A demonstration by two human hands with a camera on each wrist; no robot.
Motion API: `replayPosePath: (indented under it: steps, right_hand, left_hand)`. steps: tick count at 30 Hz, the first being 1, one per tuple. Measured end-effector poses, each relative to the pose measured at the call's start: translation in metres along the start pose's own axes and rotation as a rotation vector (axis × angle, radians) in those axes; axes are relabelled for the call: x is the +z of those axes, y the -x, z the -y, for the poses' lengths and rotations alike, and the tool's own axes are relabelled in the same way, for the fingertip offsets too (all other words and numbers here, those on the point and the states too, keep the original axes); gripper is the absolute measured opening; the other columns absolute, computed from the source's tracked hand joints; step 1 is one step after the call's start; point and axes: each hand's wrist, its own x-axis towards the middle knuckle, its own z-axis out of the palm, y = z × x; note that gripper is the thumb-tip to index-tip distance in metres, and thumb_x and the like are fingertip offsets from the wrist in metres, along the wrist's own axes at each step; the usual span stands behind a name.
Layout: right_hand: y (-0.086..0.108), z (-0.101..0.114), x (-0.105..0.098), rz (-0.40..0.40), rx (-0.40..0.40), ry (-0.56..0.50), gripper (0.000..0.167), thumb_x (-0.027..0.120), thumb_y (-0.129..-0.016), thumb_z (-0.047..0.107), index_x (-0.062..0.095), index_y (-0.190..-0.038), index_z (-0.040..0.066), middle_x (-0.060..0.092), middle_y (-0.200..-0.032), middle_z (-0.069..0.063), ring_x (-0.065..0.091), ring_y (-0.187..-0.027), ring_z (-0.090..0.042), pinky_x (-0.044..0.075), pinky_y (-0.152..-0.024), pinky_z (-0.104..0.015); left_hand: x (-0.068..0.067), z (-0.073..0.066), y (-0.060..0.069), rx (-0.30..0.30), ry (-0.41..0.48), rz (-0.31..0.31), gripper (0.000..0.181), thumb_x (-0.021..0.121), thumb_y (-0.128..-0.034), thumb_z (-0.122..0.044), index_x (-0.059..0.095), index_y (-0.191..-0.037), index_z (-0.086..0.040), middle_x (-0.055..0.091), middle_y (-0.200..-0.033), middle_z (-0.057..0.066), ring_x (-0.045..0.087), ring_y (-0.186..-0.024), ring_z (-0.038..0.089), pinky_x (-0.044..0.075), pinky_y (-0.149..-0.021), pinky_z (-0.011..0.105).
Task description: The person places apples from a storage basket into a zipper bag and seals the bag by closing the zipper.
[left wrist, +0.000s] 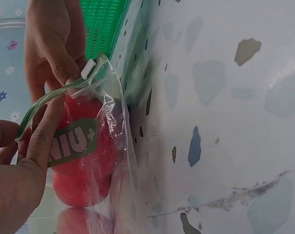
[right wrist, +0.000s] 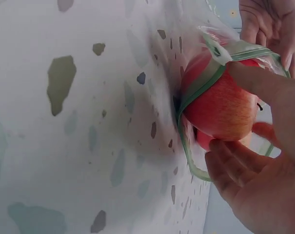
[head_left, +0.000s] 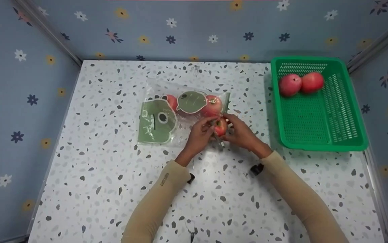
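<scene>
While left fingers [left wrist: 43,135] pinch the bag [head_left: 191,103] showing "NIU+", right fingers [right wrist: 237,165] curl round an apple [right wrist: 220,109]

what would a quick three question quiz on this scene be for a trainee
1. How many apples lie in the green basket?

2. True or false: the left hand touches the basket.

3. What does the right hand hold?
a) the basket's rim
b) an apple at the bag's mouth
c) nothing

Key:
1. Two.
2. False; it pinches the edge of the clear bag.
3. b
</scene>
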Motion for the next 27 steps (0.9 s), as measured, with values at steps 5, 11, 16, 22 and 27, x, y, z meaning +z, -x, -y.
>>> replayPosePath:
  steps: [5,11,16,22,27]
  right_hand:
    - [0.001,-0.002,0.005,-0.048,0.018,-0.030,0.075,0.086,-0.086,0.002,0.049,-0.150,-0.006,0.060,-0.141,-0.023,0.059,-0.127,-0.037,0.053,-0.105,-0.052]
    - [-0.002,-0.001,0.011,-0.082,-0.017,-0.012,0.065,0.085,-0.087,0.002,0.056,-0.145,-0.004,0.063,-0.135,-0.022,0.062,-0.119,-0.038,0.054,-0.101,-0.056]
    - [-0.009,0.000,0.014,-0.074,0.009,0.010,0.060,0.085,-0.089,0.006,0.060,-0.143,0.000,0.066,-0.134,-0.019,0.062,-0.120,-0.036,0.053,-0.103,-0.053]
    - [-0.014,-0.001,0.017,-0.072,-0.005,0.095,0.053,0.084,-0.091,0.009,0.065,-0.139,0.003,0.069,-0.130,-0.016,0.062,-0.119,-0.034,0.050,-0.104,-0.051]
    - [-0.013,0.000,0.017,-0.070,-0.045,0.300,0.057,0.083,-0.093,0.022,0.063,-0.145,0.009,0.069,-0.135,-0.014,0.063,-0.116,-0.034,0.052,-0.101,-0.050]
  left_hand:
    - [0.000,0.000,0.000,0.009,-0.009,-0.005,0.036,0.054,-0.1076,0.003,0.057,-0.143,0.006,0.057,-0.143,0.022,0.070,-0.096,0.032,0.065,-0.079,0.049]
    - [0.001,-0.001,0.000,0.031,-0.020,-0.008,0.036,0.054,-0.1069,0.005,0.059,-0.142,0.006,0.057,-0.126,0.024,0.067,-0.089,0.024,0.064,-0.077,0.057]
    - [0.000,-0.002,0.000,0.051,-0.041,-0.005,0.036,0.054,-0.1075,0.004,0.059,-0.143,0.005,0.057,-0.123,0.022,0.068,-0.089,0.023,0.063,-0.076,0.059]
    - [0.000,-0.002,0.000,0.060,-0.059,-0.006,0.036,0.054,-0.1076,0.003,0.060,-0.143,0.004,0.059,-0.128,0.023,0.070,-0.095,0.025,0.065,-0.073,0.051]
    - [-0.001,0.000,-0.001,0.058,-0.048,-0.013,0.035,0.055,-0.1060,0.006,0.060,-0.140,0.007,0.058,-0.124,0.022,0.069,-0.094,0.022,0.065,-0.069,0.035]
